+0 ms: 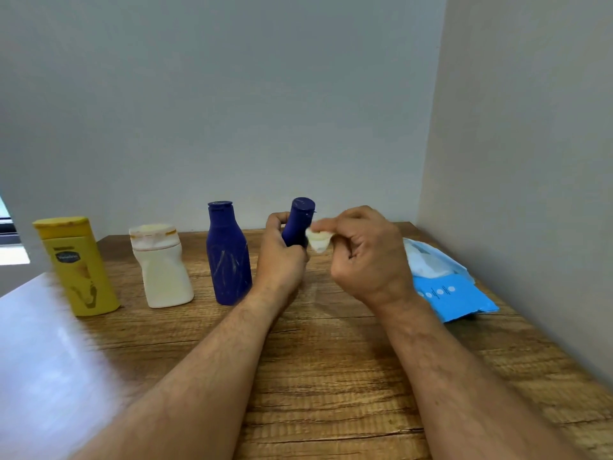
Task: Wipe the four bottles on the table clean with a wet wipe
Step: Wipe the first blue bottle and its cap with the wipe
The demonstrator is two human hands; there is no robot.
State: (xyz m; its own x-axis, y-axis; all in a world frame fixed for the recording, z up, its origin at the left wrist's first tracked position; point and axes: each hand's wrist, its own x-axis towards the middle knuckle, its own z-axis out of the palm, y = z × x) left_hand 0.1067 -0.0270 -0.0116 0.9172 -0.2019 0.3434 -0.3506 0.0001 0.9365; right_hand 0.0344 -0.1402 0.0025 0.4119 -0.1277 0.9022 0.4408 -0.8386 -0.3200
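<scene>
The left hand (282, 257) grips a blue bottle (298, 224) to keep it steady. The right hand (361, 250) pinches a wipe (318, 240) against it to rub.

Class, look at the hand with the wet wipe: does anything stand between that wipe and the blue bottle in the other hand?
Nothing visible does. The right hand pinches the wet wipe right beside the small blue bottle, which the left hand grips; whether they touch is unclear.

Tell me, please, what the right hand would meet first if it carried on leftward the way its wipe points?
Most likely the small blue bottle gripped by the left hand; the right hand's wipe sits beside its neck, contact unclear.
</scene>
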